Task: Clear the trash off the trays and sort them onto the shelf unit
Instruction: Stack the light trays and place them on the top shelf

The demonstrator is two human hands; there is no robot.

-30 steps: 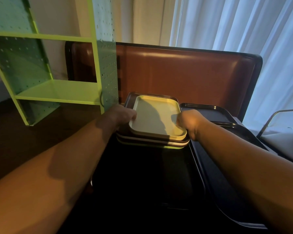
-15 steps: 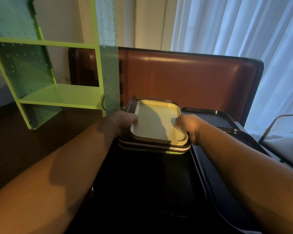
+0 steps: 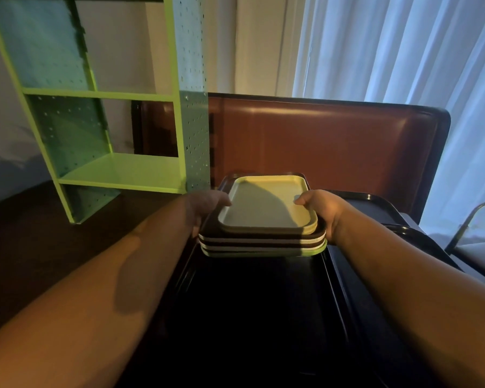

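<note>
Standing at the dark table's (image 3: 39, 247) far left corner, one green shelf unit (image 3: 123, 172) shows two bare shelves. Two big dark trays (image 3: 263, 317) lie along the near edge, side by side. Above them one stack of trays (image 3: 263, 242) hangs, at least five edges countable, a pale one on top. The left hand (image 3: 205, 204) is curled closed on the stack's left edge, the right hand (image 3: 321, 210) closed likewise on its right edge
</note>
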